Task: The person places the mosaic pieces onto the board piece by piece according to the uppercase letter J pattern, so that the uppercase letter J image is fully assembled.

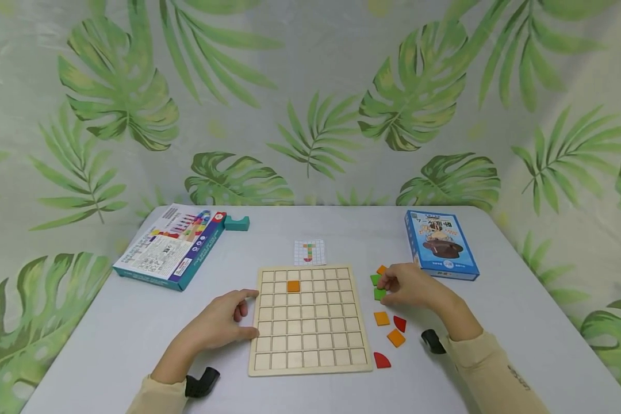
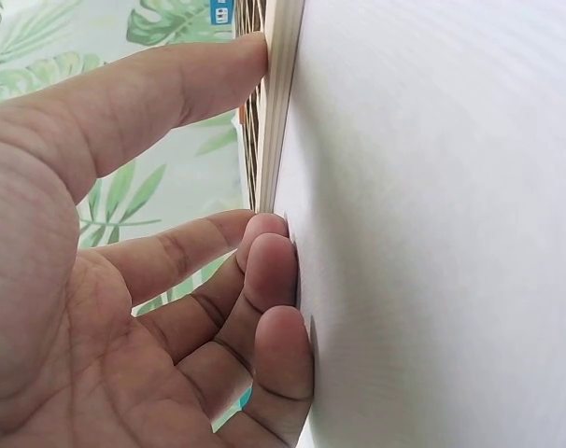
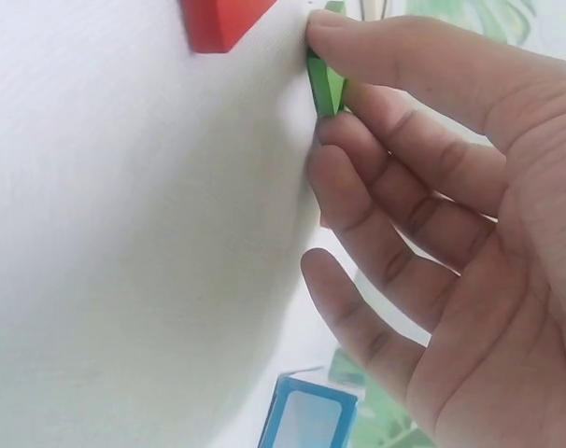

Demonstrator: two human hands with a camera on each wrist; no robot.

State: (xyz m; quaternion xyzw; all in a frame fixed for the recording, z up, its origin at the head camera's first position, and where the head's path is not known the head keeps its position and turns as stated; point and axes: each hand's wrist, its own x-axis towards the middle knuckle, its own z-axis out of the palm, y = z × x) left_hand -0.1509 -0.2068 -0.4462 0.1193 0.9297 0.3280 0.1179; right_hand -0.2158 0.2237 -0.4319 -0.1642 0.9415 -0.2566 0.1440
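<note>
A wooden grid board (image 1: pixel 310 371) lies flat on the table, with one orange square tile (image 1: pixel 293 286) in a cell near its upper left. My left hand (image 1: pixel 219 322) touches the board's left edge with thumb and index finger, its other fingers loosely bent against the tabletop. To the right of the board, my right hand (image 1: pixel 414 286) has its thumb and fingers at the edges of a green square tile (image 3: pixel 326 86), pinching it at table level. Another green tile (image 1: pixel 375 279) and an orange tile (image 1: pixel 381 269) lie just beyond, partly behind the fingers.
Nearer me lie orange squares (image 1: pixel 381 318) and red quarter-circles (image 1: pixel 382 360). A pattern card (image 1: pixel 309 252) with a coloured J-like shape sits behind the board. A game box (image 1: pixel 173 247) and teal block (image 1: pixel 237 223) stand back left, a blue box (image 1: pixel 441 244) back right.
</note>
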